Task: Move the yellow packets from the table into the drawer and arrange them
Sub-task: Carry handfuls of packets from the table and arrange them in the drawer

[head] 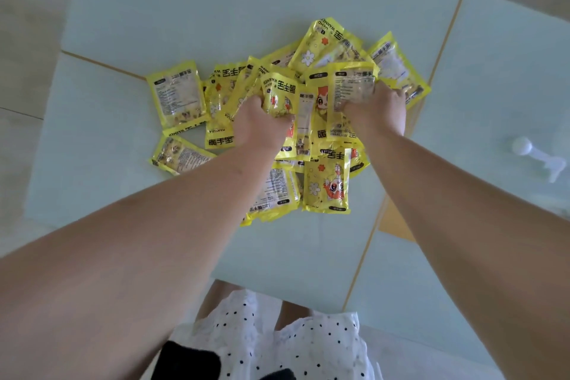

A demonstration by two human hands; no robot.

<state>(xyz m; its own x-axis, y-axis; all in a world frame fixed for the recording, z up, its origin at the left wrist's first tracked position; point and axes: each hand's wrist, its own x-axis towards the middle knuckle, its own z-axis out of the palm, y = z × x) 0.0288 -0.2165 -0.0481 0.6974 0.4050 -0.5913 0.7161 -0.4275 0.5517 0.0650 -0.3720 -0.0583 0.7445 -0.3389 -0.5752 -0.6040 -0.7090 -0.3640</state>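
Observation:
Several yellow packets lie in a loose heap [327, 188] on the pale green table [172, 15], some face up with a cartoon figure, some showing the printed back. My left hand [257, 123] is closed around a yellow packet [279, 95] in the middle of the heap. My right hand [381, 111] grips another yellow packet [351, 86] at the heap's right side. A lone packet [177, 92] lies flat at the left edge of the heap. No drawer shows in this view.
The table is made of joined pale green panels with wooden seams [364, 244]. A small white plastic object [536, 157] lies on the right panel. Beige floor [21, 40] shows to the left and beyond the far edge. My dotted white clothing [277, 339] fills the bottom.

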